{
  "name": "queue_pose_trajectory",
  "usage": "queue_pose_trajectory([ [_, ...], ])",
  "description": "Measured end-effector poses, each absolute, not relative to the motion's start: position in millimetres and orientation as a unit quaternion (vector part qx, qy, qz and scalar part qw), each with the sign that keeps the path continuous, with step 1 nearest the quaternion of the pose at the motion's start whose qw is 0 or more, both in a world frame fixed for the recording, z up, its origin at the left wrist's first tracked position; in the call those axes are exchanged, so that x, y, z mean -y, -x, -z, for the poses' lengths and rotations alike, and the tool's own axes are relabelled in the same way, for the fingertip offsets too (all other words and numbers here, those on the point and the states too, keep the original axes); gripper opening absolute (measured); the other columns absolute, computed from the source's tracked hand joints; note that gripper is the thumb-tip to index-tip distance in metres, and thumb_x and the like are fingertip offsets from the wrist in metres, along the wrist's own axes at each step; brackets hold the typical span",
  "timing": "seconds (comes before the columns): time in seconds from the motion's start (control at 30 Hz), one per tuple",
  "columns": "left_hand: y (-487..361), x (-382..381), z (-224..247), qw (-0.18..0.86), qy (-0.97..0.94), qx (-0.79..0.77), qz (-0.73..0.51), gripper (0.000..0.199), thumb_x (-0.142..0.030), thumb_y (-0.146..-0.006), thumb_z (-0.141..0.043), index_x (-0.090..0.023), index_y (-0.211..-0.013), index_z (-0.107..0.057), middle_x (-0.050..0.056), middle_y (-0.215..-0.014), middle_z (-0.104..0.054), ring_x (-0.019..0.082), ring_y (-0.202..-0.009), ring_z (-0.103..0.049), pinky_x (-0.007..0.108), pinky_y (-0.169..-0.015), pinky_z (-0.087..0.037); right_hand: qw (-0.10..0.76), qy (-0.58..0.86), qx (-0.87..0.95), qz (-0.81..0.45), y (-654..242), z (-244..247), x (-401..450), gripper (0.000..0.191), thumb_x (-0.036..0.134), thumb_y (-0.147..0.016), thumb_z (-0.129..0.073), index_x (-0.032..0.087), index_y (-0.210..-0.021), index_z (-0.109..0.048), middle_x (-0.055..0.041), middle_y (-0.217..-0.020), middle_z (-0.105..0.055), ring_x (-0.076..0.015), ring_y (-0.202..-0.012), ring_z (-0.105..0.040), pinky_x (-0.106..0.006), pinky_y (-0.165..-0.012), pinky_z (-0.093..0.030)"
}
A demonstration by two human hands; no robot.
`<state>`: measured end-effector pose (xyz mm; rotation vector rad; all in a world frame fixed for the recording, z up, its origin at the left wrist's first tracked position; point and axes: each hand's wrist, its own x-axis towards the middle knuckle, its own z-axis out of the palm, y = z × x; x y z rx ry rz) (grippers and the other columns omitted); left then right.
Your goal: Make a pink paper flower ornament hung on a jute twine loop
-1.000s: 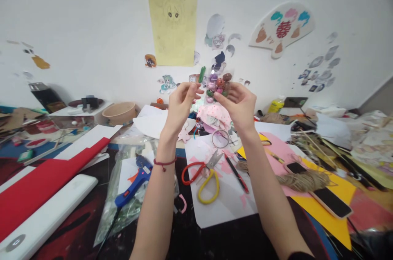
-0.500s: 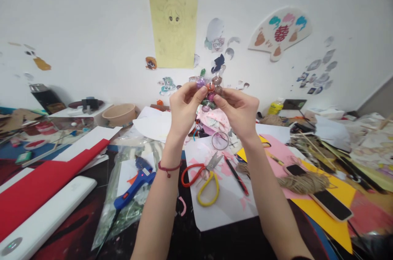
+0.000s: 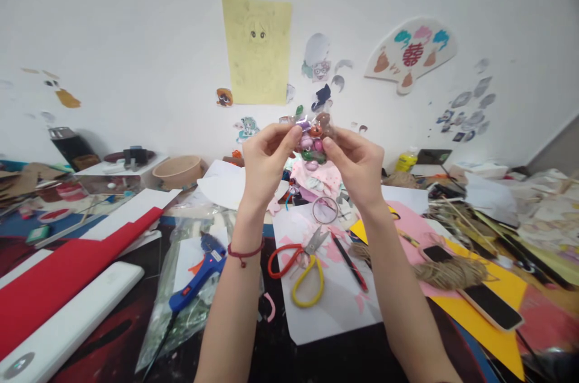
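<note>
A small clear plastic bag (image 3: 313, 143) of shiny purple, pink, orange, brown and green pieces is held up in front of the wall. My left hand (image 3: 271, 157) pinches its left side between thumb and fingers. On the right side, my right hand (image 3: 355, 160) grips the bag the same way. Below the hands, scissors (image 3: 307, 262) with one red and one yellow handle lie spread on a white sheet (image 3: 330, 322). Beside them are a red and black pen (image 3: 349, 262) and a round clear ring (image 3: 325, 210).
A blue glue gun (image 3: 199, 277) lies on a plastic bag at the left, near a long white device (image 3: 76, 316) and red sheets (image 3: 76, 268). Twine (image 3: 452, 272) and a phone (image 3: 493, 306) sit at the right. A beige bowl (image 3: 178, 170) stands further back.
My hands have moved slightly apart, and the bag between them is spread wider, showing more of its coloured pieces. The view has shifted a little.
</note>
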<state>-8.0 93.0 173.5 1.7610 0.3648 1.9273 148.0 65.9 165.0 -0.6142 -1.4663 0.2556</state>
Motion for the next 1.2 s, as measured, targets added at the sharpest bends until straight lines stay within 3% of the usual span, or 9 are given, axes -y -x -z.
queue_pose_trajectory([
  [0.1, 5, -89, -175, 0.243, -0.623, -0.138, -0.73, 0.023, -0.042, -0.086, -0.076, -0.02, -0.081, -0.073, 0.0, -0.071, -0.071, 0.01, -0.062, -0.063, 0.023, -0.057, -0.052, 0.698, 0.302, 0.648, 0.022, -145, -165, -61, 0.05, 0.038, -0.087, -0.074, 0.035, -0.135, -0.06, -0.0025, -0.115, -0.074, -0.02, -0.093, -0.072, -0.038, -0.081, -0.064],
  [0.23, 4, -84, -176, 0.224, -0.604, -0.154, -0.749, 0.022, -0.04, -0.085, -0.076, -0.019, -0.079, -0.073, 0.0, -0.069, -0.071, 0.01, -0.061, -0.063, 0.023, -0.056, -0.051, 0.646, 0.282, 0.68, 0.201, -142, -167, -54, 0.034, 0.036, -0.084, -0.077, 0.03, -0.117, -0.069, -0.0058, -0.112, -0.069, -0.0243, -0.103, -0.068, -0.042, -0.089, -0.061],
  [0.33, 4, -82, -177, 0.204, -0.603, -0.16, -0.755, 0.02, -0.038, -0.086, -0.076, -0.019, -0.079, -0.073, -0.001, -0.068, -0.072, 0.01, -0.061, -0.064, 0.023, -0.056, -0.051, 0.62, 0.267, 0.702, 0.226, -141, -169, -51, 0.034, 0.04, -0.082, -0.079, 0.028, -0.113, -0.071, -0.0066, -0.108, -0.07, -0.025, -0.104, -0.067, -0.043, -0.092, -0.06],
  [0.43, 6, -81, -178, 0.178, -0.606, -0.162, -0.758, 0.019, -0.037, -0.086, -0.076, -0.019, -0.078, -0.074, -0.002, -0.067, -0.071, 0.009, -0.058, -0.063, 0.022, -0.055, -0.05, 0.617, 0.287, 0.69, 0.247, -139, -169, -49, 0.02, 0.041, -0.086, -0.075, 0.028, -0.102, -0.072, -0.0056, -0.101, -0.072, -0.0241, -0.1, -0.069, -0.042, -0.091, -0.058],
  [0.6, 6, -80, -178, 0.141, -0.612, -0.179, -0.757, 0.02, -0.037, -0.087, -0.075, -0.02, -0.077, -0.073, -0.002, -0.068, -0.071, 0.009, -0.058, -0.062, 0.022, -0.058, -0.05, 0.614, 0.28, 0.698, 0.237, -139, -170, -47, 0.009, 0.03, -0.094, -0.067, 0.028, -0.087, -0.072, -0.0022, -0.087, -0.074, -0.0198, -0.087, -0.071, -0.036, -0.081, -0.058],
  [0.77, 5, -80, -177, 0.129, -0.616, -0.174, -0.757, 0.019, -0.036, -0.089, -0.073, -0.019, -0.079, -0.073, -0.001, -0.068, -0.071, 0.009, -0.06, -0.063, 0.022, -0.06, -0.051, 0.57, 0.285, 0.701, 0.319, -144, -168, -49, 0.007, 0.023, -0.095, -0.065, 0.025, -0.098, -0.071, -0.0039, -0.091, -0.078, -0.0191, -0.087, -0.072, -0.033, -0.078, -0.057],
  [0.87, 5, -79, -178, 0.128, -0.636, -0.182, -0.739, 0.02, -0.037, -0.091, -0.069, -0.018, -0.083, -0.072, 0.0, -0.073, -0.073, 0.01, -0.065, -0.067, 0.021, -0.063, -0.053, 0.536, 0.287, 0.683, 0.404, -145, -166, -52, 0.008, 0.018, -0.096, -0.061, 0.02, -0.096, -0.068, -0.0056, -0.085, -0.077, -0.0178, -0.081, -0.072, -0.03, -0.072, -0.056],
  [1.0, 5, -78, -177, 0.187, -0.69, -0.203, -0.669, 0.025, -0.042, -0.089, -0.071, -0.018, -0.098, -0.068, 0.004, -0.089, -0.077, 0.011, -0.072, -0.071, 0.02, -0.064, -0.055, 0.516, 0.264, 0.653, 0.488, -145, -165, -56, 0.007, 0.011, -0.094, -0.061, 0.016, -0.097, -0.066, -0.0082, -0.085, -0.076, -0.0178, -0.078, -0.071, -0.029, -0.071, -0.055],
  [1.2, -2, -79, -174, 0.32, -0.656, -0.166, -0.663, 0.022, -0.033, -0.085, -0.075, -0.018, -0.098, -0.066, 0.005, -0.086, -0.08, 0.013, -0.073, -0.075, 0.02, -0.06, -0.056, 0.537, 0.28, 0.639, 0.474, -146, -164, -59, 0.009, 0.013, -0.095, -0.059, 0.02, -0.099, -0.064, -0.0084, -0.088, -0.075, -0.0196, -0.082, -0.071, -0.031, -0.075, -0.057],
])
